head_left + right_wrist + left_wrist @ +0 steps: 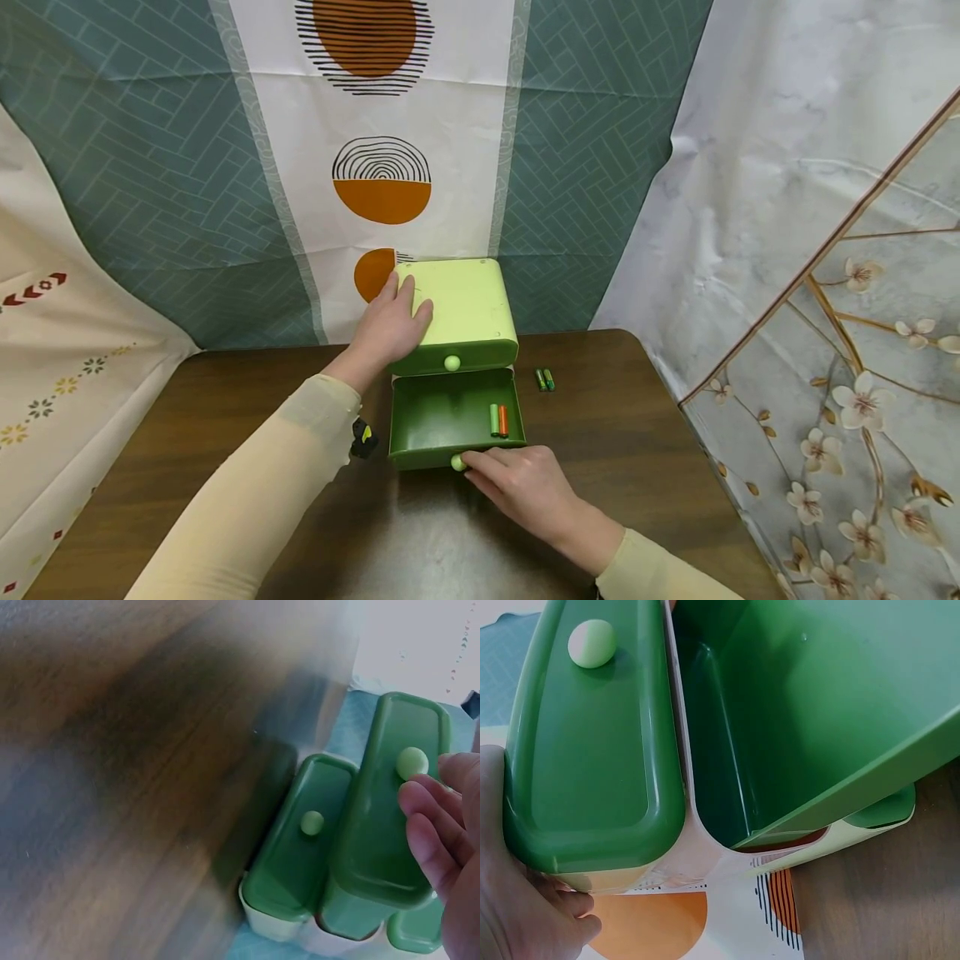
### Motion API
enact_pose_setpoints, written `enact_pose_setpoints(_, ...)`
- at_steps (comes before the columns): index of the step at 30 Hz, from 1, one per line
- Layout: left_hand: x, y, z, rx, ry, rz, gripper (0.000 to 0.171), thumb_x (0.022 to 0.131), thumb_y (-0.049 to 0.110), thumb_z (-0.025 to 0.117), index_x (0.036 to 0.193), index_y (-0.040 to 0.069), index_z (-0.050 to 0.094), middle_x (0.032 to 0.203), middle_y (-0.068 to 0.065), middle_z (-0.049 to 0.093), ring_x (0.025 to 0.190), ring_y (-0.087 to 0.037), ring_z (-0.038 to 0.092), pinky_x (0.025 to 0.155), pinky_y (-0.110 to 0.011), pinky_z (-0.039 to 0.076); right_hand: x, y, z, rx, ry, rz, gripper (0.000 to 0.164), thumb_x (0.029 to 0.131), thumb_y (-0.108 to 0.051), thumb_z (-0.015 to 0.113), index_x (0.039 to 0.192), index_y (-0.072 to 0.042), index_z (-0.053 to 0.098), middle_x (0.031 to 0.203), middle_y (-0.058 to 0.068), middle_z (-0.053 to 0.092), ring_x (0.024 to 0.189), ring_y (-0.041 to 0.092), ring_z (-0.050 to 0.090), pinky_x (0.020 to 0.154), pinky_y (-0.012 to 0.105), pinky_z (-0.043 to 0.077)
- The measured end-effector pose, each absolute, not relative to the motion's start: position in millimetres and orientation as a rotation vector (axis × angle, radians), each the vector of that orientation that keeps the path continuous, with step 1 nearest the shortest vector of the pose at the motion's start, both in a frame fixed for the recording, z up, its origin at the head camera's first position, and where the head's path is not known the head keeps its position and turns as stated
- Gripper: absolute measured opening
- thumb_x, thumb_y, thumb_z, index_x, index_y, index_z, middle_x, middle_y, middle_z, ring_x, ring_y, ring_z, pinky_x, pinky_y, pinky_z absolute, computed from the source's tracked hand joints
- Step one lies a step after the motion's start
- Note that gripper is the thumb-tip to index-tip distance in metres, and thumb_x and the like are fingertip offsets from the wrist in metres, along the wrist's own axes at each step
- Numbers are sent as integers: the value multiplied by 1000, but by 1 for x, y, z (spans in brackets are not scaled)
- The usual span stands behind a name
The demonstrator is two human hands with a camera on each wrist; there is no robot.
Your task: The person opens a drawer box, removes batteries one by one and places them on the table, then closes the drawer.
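Note:
A pale green storage box [457,292] with green drawers stands on the table. Its middle drawer [431,421] is pulled out. Inside, at the right, lie a light green battery [494,420] and an orange battery [503,421]. My right hand [528,487] pinches the round drawer knob [412,762] between thumb and fingers. On the box's upper left edge rests my left hand [390,327], thumb over the top and other fingers [577,915] along the side. The upper drawer [589,765] and lower drawer [296,855] are closed.
Two dark green batteries [544,380] lie on the brown wooden table [600,417], right of the box. A patterned cloth [592,167] hangs directly behind it. Another floral cloth [847,400] borders the table at the right.

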State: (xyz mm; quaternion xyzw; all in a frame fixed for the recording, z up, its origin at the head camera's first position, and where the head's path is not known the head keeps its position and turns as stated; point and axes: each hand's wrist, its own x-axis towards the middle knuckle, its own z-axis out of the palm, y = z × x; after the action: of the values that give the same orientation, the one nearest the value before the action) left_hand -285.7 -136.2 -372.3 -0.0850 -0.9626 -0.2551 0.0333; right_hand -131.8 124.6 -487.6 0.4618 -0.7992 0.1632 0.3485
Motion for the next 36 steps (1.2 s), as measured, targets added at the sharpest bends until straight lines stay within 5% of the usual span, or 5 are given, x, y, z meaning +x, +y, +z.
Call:
enact_pose_setpoints(18, -289, -140, -375, -256, -2966, -797, 79, 117, 52, 31, 177, 3, 15, 183, -23, 1, 165, -49, 18, 133, -62, 18, -135, 143, -452, 1200, -2025, 420, 35, 87, -16, 96, 119, -14, 81, 104, -8, 78, 78, 6, 77, 67, 22, 62)
enact_pose_setpoints(36, -286, -138, -374, -259, -2963, -806, 79, 117, 52, 32, 177, 4, 15, 184, -22, 1, 166, -48, 18, 133, -61, 19, -165, 156, -428, 990, -2343, 339, 44, 87, -27, 98, 127, -15, 82, 109, -5, 78, 72, 8, 67, 55, 28, 53)
